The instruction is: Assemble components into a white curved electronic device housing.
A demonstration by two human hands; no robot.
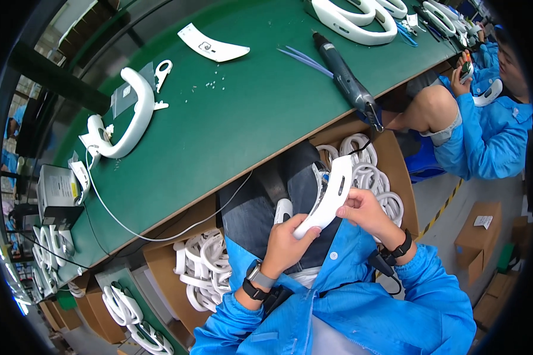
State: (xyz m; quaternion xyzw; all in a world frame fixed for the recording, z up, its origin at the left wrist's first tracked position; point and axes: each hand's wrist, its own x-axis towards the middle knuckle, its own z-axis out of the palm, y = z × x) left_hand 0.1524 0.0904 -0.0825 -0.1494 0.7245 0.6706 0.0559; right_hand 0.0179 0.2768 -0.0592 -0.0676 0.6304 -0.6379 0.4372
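Above my lap I hold a curved white plastic shell with a dark slot in its outer face. My left hand grips its lower end, thumb on top. My right hand pinches its right edge near the middle. Small parts show along the shell's inner side, too small to name. Another white piece lies between my thighs, partly hidden. On the green bench beyond are a dark electric screwdriver, bluish tweezers, a curved white cover and a C-shaped white housing.
Cardboard boxes of white loop-shaped parts stand right and left of my legs. A white cable droops from the bench edge. Tiny white bits lie scattered on the bench. A co-worker in blue sits at the right.
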